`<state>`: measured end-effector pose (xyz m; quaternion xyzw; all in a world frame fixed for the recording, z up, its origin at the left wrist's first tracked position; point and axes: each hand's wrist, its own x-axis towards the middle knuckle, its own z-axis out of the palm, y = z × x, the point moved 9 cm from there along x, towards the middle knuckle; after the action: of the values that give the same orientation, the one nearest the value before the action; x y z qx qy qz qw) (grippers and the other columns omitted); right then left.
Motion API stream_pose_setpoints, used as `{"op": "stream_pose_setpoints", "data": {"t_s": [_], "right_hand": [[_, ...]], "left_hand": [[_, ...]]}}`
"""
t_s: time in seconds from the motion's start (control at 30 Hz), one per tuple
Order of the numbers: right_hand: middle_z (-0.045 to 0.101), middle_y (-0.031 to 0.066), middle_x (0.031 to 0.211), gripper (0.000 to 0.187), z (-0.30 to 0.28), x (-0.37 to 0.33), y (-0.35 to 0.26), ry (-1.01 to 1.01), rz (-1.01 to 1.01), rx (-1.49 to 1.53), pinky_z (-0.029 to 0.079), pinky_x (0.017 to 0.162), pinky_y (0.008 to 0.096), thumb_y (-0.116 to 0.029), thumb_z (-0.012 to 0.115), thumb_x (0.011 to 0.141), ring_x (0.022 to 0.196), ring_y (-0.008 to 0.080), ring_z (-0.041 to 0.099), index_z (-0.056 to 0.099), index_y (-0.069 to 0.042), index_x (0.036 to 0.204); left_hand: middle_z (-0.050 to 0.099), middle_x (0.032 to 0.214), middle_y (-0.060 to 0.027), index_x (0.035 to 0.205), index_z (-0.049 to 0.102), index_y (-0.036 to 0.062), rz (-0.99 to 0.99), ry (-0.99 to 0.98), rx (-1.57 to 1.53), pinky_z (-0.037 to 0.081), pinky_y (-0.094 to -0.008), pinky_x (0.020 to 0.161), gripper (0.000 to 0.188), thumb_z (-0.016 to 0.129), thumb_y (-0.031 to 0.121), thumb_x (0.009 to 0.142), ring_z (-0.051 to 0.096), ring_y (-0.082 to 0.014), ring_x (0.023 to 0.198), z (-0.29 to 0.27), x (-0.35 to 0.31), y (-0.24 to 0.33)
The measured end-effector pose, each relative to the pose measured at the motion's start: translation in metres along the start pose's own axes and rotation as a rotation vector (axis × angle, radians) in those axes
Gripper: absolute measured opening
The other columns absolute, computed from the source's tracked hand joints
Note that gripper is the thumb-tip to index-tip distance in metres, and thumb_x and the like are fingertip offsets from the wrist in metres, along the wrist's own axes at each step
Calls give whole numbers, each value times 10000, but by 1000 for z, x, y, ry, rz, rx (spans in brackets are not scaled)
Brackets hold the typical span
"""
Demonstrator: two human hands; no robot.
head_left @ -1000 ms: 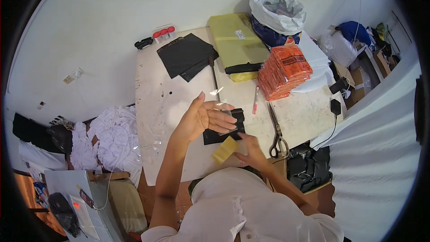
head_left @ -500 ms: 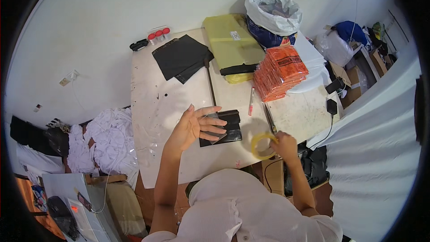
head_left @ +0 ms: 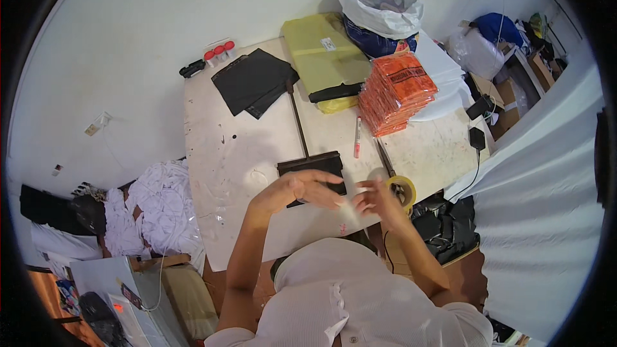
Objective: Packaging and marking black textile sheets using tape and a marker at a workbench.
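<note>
A black flat panel lies on the table, with a long thin dark rod running away from it. Over the panel's near part is my left hand, its fingers stretched out toward the right. My right hand faces it from the right, its bent fingers smeared by motion. A faint pale streak shows between the two hands, too blurred to name. Beside my right hand, a yellow tape roll rests over the handles of the scissors. A red-and-white marker lies beyond them.
Orange plastic-wrapped packets are stacked at the right, beside a yellow package and a white-lined sack. Black sheets and red-capped containers sit at the far left. A black adapter trails its cable off the right edge.
My right hand has let go of the tape roll and moved left toward my left hand. My left hand has come lower and to the right. The roll now rests on the scissors.
</note>
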<state>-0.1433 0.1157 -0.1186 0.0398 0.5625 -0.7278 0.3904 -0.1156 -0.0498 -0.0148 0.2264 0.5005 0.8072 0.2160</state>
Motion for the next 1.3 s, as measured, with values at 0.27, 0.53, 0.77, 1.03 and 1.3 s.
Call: {"op": "stream_pose_setpoints", "data": {"t_s": [0.27, 0.53, 0.77, 1.03, 1.3], "right_hand": [[607, 109, 886, 424, 62, -6, 37, -298, 143, 141, 507, 748, 330, -233, 515, 887, 826, 181, 612, 383, -28, 1234], [622, 124, 863, 306, 21, 13, 14, -99, -14, 241, 522, 718, 317, -86, 451, 897, 771, 205, 633, 458, 14, 1186], [625, 103, 858, 361, 9, 28, 23, -63, 30, 355, 499, 740, 358, -287, 388, 940, 780, 208, 618, 495, -10, 1146], [586, 53, 783, 303, -11, 42, 12, 82, -134, 147, 475, 676, 294, -219, 525, 883, 717, 161, 581, 500, -41, 1126], [573, 49, 779, 320, -6, 49, 8, 85, -145, 220, 474, 682, 289, -76, 505, 859, 717, 153, 568, 466, -33, 1173]], "left_hand": [[545, 1206, -169, 1301, 393, -11, -148, -261, -33, 342, -357, 985, 795, 621, 529, 763, 489, -223, 1162, 22, -12, -41], [440, 1329, -133, 1233, 502, 29, -158, -51, 140, 298, -405, 1040, 550, 713, 58, 725, 405, -252, 1239, -7, -42, -47], [538, 1209, -88, 1054, 631, 58, -290, 240, 414, 440, -316, 931, 285, 676, 68, 773, 517, -170, 1105, -40, -54, -67], [599, 1088, -50, 1040, 628, 41, -251, 278, 546, 471, -286, 883, 236, 642, 73, 807, 575, -154, 992, -34, -53, -61], [626, 1052, -69, 1024, 630, 22, -187, 388, 577, 493, -263, 823, 219, 639, 77, 812, 603, -154, 927, -44, -66, -60]]}}
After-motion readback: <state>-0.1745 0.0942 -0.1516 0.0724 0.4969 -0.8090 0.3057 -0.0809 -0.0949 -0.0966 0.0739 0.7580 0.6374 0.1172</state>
